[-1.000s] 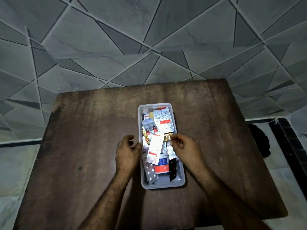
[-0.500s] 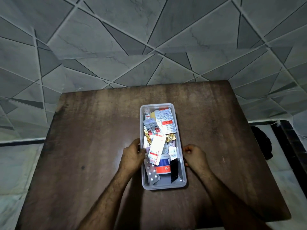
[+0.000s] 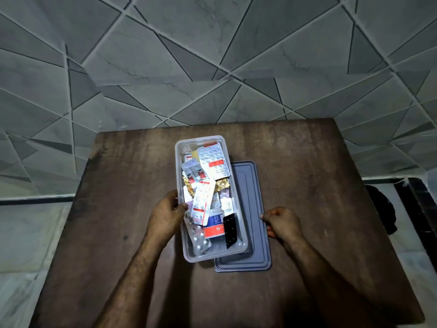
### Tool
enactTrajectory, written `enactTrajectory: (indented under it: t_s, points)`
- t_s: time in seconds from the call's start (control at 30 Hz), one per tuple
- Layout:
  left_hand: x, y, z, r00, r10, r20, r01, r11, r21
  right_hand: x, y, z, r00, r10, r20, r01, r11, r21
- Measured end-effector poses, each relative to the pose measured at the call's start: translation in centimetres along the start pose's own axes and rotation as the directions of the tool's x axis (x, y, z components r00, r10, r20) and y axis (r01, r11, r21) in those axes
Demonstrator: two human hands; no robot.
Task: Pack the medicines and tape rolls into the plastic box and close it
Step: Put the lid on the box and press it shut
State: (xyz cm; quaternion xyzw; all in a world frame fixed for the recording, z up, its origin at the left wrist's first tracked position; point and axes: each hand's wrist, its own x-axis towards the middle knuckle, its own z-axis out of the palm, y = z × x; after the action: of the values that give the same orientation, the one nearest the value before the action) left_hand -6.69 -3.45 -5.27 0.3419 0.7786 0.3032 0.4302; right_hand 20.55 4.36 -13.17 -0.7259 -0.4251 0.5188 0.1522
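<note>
1. Now the plastic box (image 3: 186,235) has shifted off toward the left hand (image 3: 165,215), and a grey lid (image 3: 250,209) that was hidden under it half a second ago lies exposed on the tabletop (image 3: 319,174), partly still beneath the box's right side.
2. The right hand (image 3: 282,223) has left the box wall and moved out to the lid's right edge; its fingers (image 3: 266,215) are curled in a pinch on that rim, so it seems to have hold of the lid.
3. The left hand's fingers (image 3: 182,205) are closed around the box's left wall, thumb side over the rim, holding the box and nothing else.
4. My reading is that packing is done and the closing step has begun: the lid must come out from under the box, then go on top.
5. The box sits near the middle of the tabletop, long axis running away from the person. It is translucent and open-topped.
6. Inside the box, silver blister strips (image 3: 212,159) with red labels fill the far end, gold foil strips (image 3: 221,184) lie just nearer than those, a white-and-red strip (image 3: 201,202) rests tilted across the middle, and a dark strip (image 3: 229,230) lies by the right wall at the near end.
7. Tape rolls cannot be made out under the pile.
8. Some strips ride close to the rim, so the lid may need pressing to seat.
</note>
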Motion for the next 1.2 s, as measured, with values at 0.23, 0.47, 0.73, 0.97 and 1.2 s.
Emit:
enactTrajectory:
  t_s: [0.23,0.47,0.73,0.97,1.2]
  points:
    - [-0.4,-0.6,-0.6,1.000,0.005,-0.025,-0.005,1.000,0.019,-0.6,-0.4,-1.3,0.999,-0.038,-0.019,0.042,0.966,0.257]
    - [-0.4,-0.5,0.9,1.000,0.007,0.004,-0.007,0.998,0.059,-2.9,-3.8,-4.8,0.994,-0.075,-0.079,0.105,0.854,0.510]
    - [-0.4,0.4,4.0,0.997,0.053,0.055,-0.057,0.995,0.087,-5.8,-8.5,-7.1,0.907,-0.318,-0.276,0.402,0.848,0.345]
    - [-0.1,0.6,5.7,0.996,0.053,0.078,-0.059,0.995,0.078,-7.5,-9.3,-4.0,0.753,-0.589,-0.295,0.603,0.796,-0.050]
    - [0.1,0.6,6.1,0.994,0.099,-0.051,-0.087,0.977,0.196,-8.8,-10.0,-1.0,0.701,-0.677,-0.224,0.656,0.735,-0.169]
